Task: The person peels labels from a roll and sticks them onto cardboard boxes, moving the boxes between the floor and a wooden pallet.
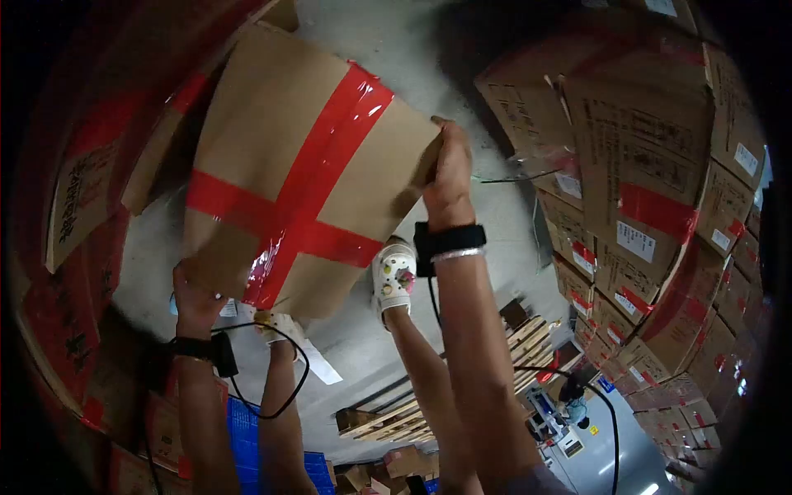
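A brown cardboard box (256,107) is held tilted in front of me, its top sealed with shiny red tape (309,181) in a cross. My left hand (196,299) grips its near left corner, fingers partly hidden under the edge. On the far right side, my right hand (452,177) is wrapped around the box's edge, with most fingers out of sight. Both wrists carry black straps with cables; the right wrist strap (450,241) sits above a thin bracelet. Below the box stand my feet in white clogs (394,276).
Tall stacks of cardboard cartons (643,157) with red tape and labels rise on the right. More cartons (87,198) line the left. Behind me are wooden pallets (396,425), a blue crate-like object (247,441) and, farther back, a person (576,408) beside equipment.
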A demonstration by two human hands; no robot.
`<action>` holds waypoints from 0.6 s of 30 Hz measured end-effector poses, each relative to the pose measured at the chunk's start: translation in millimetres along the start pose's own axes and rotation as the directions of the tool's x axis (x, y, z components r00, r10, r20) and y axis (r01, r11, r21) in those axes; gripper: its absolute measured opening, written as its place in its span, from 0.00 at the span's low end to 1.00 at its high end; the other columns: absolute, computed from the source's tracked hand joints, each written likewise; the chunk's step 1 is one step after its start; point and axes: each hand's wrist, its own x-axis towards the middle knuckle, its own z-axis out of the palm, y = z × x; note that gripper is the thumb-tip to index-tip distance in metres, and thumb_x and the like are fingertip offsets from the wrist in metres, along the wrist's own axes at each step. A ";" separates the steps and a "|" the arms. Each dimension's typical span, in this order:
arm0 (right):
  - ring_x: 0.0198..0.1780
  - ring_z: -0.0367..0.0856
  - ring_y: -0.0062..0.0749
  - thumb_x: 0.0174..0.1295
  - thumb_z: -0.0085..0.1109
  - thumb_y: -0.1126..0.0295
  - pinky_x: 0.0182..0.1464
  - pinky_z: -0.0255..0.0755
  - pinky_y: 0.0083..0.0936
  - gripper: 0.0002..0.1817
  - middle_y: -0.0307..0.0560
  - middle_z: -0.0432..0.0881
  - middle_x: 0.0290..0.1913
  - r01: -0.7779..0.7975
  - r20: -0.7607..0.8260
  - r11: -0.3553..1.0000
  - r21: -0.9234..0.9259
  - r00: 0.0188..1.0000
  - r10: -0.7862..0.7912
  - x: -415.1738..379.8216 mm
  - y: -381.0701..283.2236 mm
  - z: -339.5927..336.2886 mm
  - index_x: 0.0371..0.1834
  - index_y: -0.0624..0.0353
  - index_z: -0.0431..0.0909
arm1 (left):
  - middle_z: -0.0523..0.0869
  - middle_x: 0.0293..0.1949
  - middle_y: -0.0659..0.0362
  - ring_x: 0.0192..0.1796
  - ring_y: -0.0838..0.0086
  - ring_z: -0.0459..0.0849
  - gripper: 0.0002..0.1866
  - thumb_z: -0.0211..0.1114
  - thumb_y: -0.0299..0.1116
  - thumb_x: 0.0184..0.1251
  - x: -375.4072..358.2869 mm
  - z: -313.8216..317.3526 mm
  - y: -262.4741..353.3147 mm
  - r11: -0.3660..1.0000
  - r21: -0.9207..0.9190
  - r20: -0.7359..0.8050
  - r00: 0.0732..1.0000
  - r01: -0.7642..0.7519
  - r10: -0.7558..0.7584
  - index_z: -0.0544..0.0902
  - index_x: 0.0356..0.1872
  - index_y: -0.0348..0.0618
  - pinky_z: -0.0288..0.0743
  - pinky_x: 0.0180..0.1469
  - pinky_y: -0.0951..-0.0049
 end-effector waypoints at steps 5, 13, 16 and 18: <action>0.55 0.68 0.29 0.65 0.50 0.66 0.61 0.58 0.24 0.13 0.42 0.74 0.48 0.097 0.081 0.974 0.203 0.990 -0.115 -106.9 -33.4 -70.7 0.49 0.60 0.73 | 0.74 0.61 0.55 0.63 0.61 0.70 0.31 0.51 0.60 0.64 -90.1 -8.8 -31.7 0.991 -0.078 -0.002 0.994 -0.106 0.106 0.71 0.61 0.51 0.61 0.63 0.55; 0.58 0.70 0.36 0.64 0.51 0.67 0.64 0.62 0.35 0.14 0.44 0.73 0.53 -0.072 -0.180 0.912 0.404 0.971 0.156 -288.2 -238.8 -195.9 0.50 0.58 0.70 | 0.71 0.61 0.57 0.60 0.61 0.72 0.27 0.48 0.53 0.69 -300.0 129.9 -52.3 0.947 0.209 0.123 0.967 -0.245 0.223 0.66 0.63 0.50 0.70 0.60 0.56; 0.57 0.72 0.33 0.63 0.54 0.61 0.62 0.63 0.33 0.15 0.42 0.76 0.50 0.029 -0.270 0.957 0.289 0.961 0.052 -311.0 -345.7 -270.0 0.47 0.57 0.72 | 0.70 0.63 0.58 0.61 0.62 0.71 0.29 0.46 0.56 0.70 -376.0 282.6 -109.1 0.935 0.350 -0.012 0.997 -0.066 0.075 0.64 0.65 0.52 0.68 0.60 0.56; 0.52 0.76 0.29 0.64 0.54 0.60 0.56 0.68 0.26 0.16 0.42 0.78 0.49 0.110 -0.227 0.950 0.293 0.973 -0.043 -306.0 -410.0 -341.5 0.50 0.58 0.74 | 0.68 0.65 0.58 0.65 0.64 0.67 0.30 0.43 0.58 0.70 -395.9 340.8 -150.1 0.902 0.429 0.079 0.994 0.037 -0.078 0.61 0.67 0.53 0.67 0.61 0.56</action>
